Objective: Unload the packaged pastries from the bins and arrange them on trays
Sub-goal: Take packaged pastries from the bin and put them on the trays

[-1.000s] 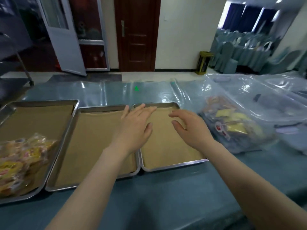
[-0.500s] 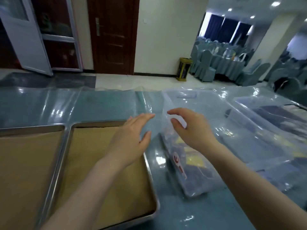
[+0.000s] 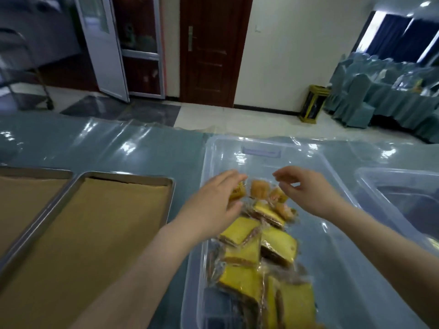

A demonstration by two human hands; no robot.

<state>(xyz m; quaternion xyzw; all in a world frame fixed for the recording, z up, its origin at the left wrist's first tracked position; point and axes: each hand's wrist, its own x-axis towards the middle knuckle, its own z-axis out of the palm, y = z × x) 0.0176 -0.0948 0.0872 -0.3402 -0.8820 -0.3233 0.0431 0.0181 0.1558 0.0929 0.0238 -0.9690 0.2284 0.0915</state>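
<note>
A clear plastic bin (image 3: 337, 233) stands on the table in front of me and holds several wrapped yellow cake slices (image 3: 240, 230) and small orange pastries (image 3: 259, 191). My left hand (image 3: 213, 203) reaches into the bin's left side, fingers spread over the packets at its far end. My right hand (image 3: 306, 191) hovers over the bin's middle with fingers loosely curled, holding nothing. To the left sits a metal tray (image 3: 78, 186) lined with brown paper, bare of pastries.
A second paper-lined tray (image 3: 35, 172) lies at the far left. Another clear bin (image 3: 399, 184) stands to the right. The table wears a glossy plastic cover (image 3: 118, 148). Beyond are a wooden door (image 3: 213, 48), a yellow floor bin (image 3: 313, 103) and covered chairs (image 3: 356, 100).
My view swung right from the trays to the bin. Both hands moved from above the trays to over the open bin, the left one now down among the packets.
</note>
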